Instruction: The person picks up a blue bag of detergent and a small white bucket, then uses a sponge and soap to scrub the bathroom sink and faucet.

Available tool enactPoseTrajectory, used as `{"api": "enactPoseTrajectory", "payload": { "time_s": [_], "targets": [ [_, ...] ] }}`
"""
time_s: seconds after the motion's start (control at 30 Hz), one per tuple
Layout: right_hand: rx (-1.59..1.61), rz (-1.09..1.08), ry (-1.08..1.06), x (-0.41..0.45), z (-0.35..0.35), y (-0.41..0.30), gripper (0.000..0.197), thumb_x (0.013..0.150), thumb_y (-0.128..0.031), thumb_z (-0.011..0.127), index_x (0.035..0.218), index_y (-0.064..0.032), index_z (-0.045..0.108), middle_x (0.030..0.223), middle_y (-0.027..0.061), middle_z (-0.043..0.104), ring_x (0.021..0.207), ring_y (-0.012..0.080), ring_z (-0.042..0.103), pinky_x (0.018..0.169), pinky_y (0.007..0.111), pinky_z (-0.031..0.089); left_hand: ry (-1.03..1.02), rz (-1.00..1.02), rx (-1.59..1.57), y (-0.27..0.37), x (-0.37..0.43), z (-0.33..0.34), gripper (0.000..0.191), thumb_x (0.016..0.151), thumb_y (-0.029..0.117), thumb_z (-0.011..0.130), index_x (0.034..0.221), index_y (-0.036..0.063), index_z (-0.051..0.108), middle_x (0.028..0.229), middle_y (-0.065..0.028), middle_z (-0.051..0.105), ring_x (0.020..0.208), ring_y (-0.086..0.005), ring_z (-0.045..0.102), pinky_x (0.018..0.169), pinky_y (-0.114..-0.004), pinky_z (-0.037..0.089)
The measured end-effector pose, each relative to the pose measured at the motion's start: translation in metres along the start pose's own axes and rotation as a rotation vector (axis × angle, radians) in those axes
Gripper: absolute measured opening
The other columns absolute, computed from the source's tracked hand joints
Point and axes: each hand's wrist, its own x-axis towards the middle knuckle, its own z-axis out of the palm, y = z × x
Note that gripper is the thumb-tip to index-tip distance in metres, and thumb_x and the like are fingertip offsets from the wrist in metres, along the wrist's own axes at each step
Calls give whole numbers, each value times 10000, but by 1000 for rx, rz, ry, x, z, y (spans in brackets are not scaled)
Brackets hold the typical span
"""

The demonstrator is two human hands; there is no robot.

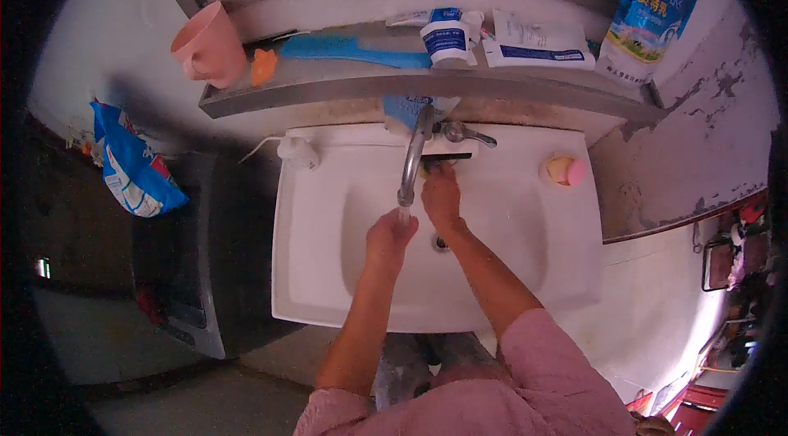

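Observation:
My left hand [391,236] is under the spout of a chrome faucet [414,159], over the white washbasin [308,288]. Water runs from the spout onto this hand; its fingers are curled and partly hidden. My right hand [442,196] reaches past the spout to the back of the bowl. Its fingertips touch a small dark and yellow-green thing [429,167], mostly covered by the fingers. Just beyond them lies a narrow black strip [449,156] at the basin's back. The drain [440,243] shows beneath my right wrist.
A white bottle [298,153] and a pink-lidded container [564,170] stand on the basin's rim. The shelf [345,91] above bears a pink cup [209,45], a blue comb [354,52], several tubes and a blue pouch [652,14]. A washing machine [209,263] stands left.

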Motion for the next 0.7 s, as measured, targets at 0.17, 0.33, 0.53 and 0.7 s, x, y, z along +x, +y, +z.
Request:
{"api": "enactPoseTrajectory", "payload": {
  "time_s": [0.17,0.33,0.53,0.7],
  "targets": [
    [-362,30,-311,-3,22,-2,324,705,-75,554,1024,-19,573,1120,144,507,1004,312,500,802,475,447,49,-125,-86,-10,-6,-12,233,865,126,480,1027,-31,534,840,-46,523,758,-156,542,720,-261,484],
    [570,288,-580,-8,-3,13,334,717,-18,519,1049,-20,556,1004,92,553,951,217,529,738,365,465,331,117,444,-17,-4,-13,258,841,89,490,1089,18,495,903,-88,569,817,-208,574,733,-295,478],
    [1068,825,-798,-63,-8,-26,346,784,-30,460,1124,-11,520,977,86,575,900,168,550,769,321,458,133,35,235,-17,7,-46,288,801,163,591,1049,26,537,885,-59,581,763,-121,546,626,-260,458],
    [529,379,-437,-89,14,-39,352,816,-52,472,1166,-18,486,1019,79,568,960,163,531,825,287,426,138,348,647,11,16,-44,164,825,168,562,900,24,584,767,-38,596,764,-125,561,614,-295,461]
  ]
}}
